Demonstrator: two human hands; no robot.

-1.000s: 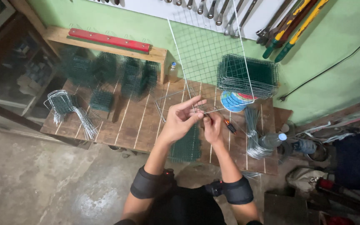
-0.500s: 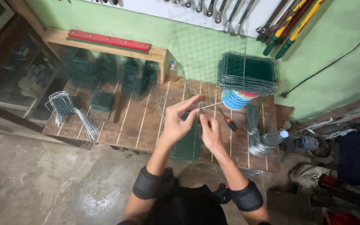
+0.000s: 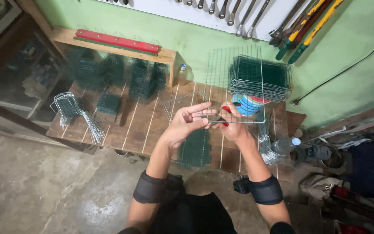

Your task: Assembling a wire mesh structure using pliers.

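Hands meet above wooden worktop (image 3: 122, 130), both gripping the near edge of a green wire mesh panel (image 3: 234, 84) held upright. Left hand (image 3: 187, 123) pinches the bottom wire, fingers partly spread. Right hand (image 3: 232, 125) closed on same edge along with a red-handled tool (image 3: 226, 110). Stack of mesh panels (image 3: 260, 78) behind, on a blue tub (image 3: 245, 105). Bent wire bundle (image 3: 72, 110) far left.
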